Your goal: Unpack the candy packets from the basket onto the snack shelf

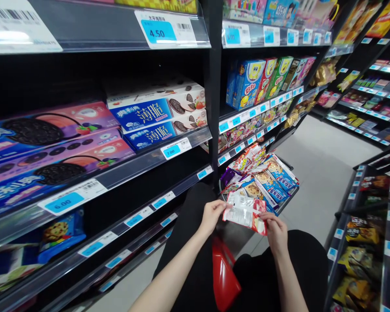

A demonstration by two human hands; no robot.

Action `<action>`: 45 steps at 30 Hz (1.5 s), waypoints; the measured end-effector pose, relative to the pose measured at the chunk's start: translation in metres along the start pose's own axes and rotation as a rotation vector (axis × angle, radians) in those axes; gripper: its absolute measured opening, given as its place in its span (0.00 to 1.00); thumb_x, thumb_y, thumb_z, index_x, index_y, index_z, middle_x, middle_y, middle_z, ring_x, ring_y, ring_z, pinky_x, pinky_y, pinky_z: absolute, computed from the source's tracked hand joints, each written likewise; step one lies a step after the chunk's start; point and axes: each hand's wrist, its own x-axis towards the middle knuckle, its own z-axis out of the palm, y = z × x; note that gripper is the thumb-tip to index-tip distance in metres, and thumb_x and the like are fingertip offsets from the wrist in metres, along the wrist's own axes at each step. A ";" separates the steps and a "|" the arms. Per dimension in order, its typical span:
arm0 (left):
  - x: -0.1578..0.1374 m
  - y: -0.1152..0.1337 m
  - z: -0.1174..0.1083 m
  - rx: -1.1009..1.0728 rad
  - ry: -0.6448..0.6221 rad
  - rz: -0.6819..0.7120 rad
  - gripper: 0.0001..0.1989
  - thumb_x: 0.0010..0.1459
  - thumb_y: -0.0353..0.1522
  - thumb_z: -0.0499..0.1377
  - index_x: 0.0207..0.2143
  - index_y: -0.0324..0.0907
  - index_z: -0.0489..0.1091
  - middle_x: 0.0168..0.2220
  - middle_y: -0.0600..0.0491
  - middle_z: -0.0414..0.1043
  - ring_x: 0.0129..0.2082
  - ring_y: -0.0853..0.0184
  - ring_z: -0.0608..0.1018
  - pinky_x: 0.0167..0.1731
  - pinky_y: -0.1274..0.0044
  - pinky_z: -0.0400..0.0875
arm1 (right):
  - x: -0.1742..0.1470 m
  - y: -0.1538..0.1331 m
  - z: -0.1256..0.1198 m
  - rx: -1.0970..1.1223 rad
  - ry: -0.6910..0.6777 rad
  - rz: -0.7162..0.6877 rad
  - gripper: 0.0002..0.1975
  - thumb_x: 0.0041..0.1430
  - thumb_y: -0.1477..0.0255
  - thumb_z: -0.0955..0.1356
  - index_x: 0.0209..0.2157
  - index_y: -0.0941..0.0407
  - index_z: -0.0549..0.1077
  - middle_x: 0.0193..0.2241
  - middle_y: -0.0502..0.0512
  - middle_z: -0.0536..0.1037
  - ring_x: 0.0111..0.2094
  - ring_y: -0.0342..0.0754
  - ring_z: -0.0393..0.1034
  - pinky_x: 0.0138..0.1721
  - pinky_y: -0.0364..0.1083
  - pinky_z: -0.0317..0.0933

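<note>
A red and white snack packet (pixel 244 211) is stretched flat between my two hands, with its printed back towards me. My left hand (pixel 212 215) pinches the packet's left edge. At the right edge, the fingers of my right hand (pixel 274 229) are closed on it. Just beyond the packet stands a basket (pixel 290 200) full of snacks. Blue cookie packs (pixel 279 180) lie in it, along with red and white bags (pixel 248 158) and a purple packet (pixel 230 177).
On the left, shelves hold pink-blue cookie boxes (pixel 61 130) and blue-white biscuit boxes (pixel 159 112). Small cartoon boxes (pixel 250 84) stand farther along. A red glossy object (pixel 224 277) is between my knees. Low racks of bagged snacks (pixel 357 260) line the right side.
</note>
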 end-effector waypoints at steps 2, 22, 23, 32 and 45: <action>0.001 -0.001 0.000 0.017 0.053 0.013 0.08 0.39 0.32 0.64 0.21 0.36 0.71 0.21 0.53 0.72 0.22 0.70 0.72 0.24 0.81 0.65 | -0.002 -0.001 0.004 -0.052 0.039 -0.012 0.08 0.44 0.68 0.70 0.29 0.56 0.75 0.31 0.55 0.76 0.38 0.52 0.69 0.41 0.50 0.63; 0.001 -0.008 0.001 0.008 -0.320 -0.310 0.19 0.39 0.41 0.66 0.28 0.32 0.75 0.21 0.51 0.73 0.22 0.70 0.74 0.26 0.78 0.69 | 0.004 0.007 -0.004 0.020 0.048 0.233 0.16 0.38 0.63 0.74 0.29 0.57 0.73 0.25 0.53 0.78 0.25 0.48 0.70 0.27 0.45 0.65; 0.002 -0.009 0.001 0.020 -0.318 -0.296 0.20 0.39 0.41 0.66 0.28 0.32 0.75 0.21 0.51 0.73 0.22 0.70 0.74 0.26 0.79 0.69 | 0.005 0.008 -0.004 0.018 0.056 0.225 0.16 0.38 0.63 0.74 0.28 0.58 0.74 0.25 0.53 0.78 0.25 0.48 0.70 0.27 0.45 0.65; 0.004 -0.011 -0.001 0.042 -0.342 -0.275 0.21 0.41 0.43 0.64 0.29 0.32 0.74 0.21 0.51 0.72 0.22 0.69 0.74 0.25 0.78 0.70 | 0.008 0.012 -0.007 0.050 0.019 0.279 0.16 0.37 0.63 0.74 0.28 0.57 0.74 0.25 0.52 0.78 0.25 0.48 0.70 0.27 0.45 0.65; -0.005 -0.003 -0.004 0.234 -0.309 0.056 0.12 0.50 0.33 0.59 0.37 0.38 0.77 0.34 0.48 0.78 0.35 0.62 0.78 0.38 0.75 0.71 | 0.003 0.001 -0.016 -0.175 0.067 0.006 0.11 0.40 0.65 0.72 0.27 0.56 0.78 0.26 0.56 0.79 0.30 0.52 0.72 0.33 0.50 0.67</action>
